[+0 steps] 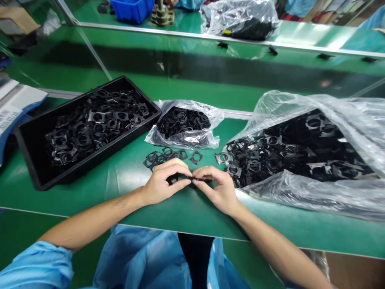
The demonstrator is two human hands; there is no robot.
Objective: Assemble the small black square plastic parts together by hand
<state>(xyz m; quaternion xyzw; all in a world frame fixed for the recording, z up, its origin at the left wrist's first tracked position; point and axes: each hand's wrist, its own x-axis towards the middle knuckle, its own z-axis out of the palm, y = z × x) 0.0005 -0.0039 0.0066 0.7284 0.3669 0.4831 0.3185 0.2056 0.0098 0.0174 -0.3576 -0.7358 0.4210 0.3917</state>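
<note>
My left hand (164, 181) and my right hand (217, 187) meet fingertip to fingertip over the green table, both pinching one small black plastic part (196, 178) held edge-on between them. Just beyond my fingers lie a few loose black ring parts (164, 155). A small clear bag of black rings (184, 122) sits behind those. To the right, a large clear bag (315, 148) spills several black square frame parts toward my right hand. At the left a black tray (36, 176) holds several assembled black parts.
The green table's near edge (180, 224) runs under my forearms. A metal rail (210, 36) crosses the back, with a blue bin (132, 10) and another plastic bag (240, 18) beyond it. White papers (12, 108) lie at the far left.
</note>
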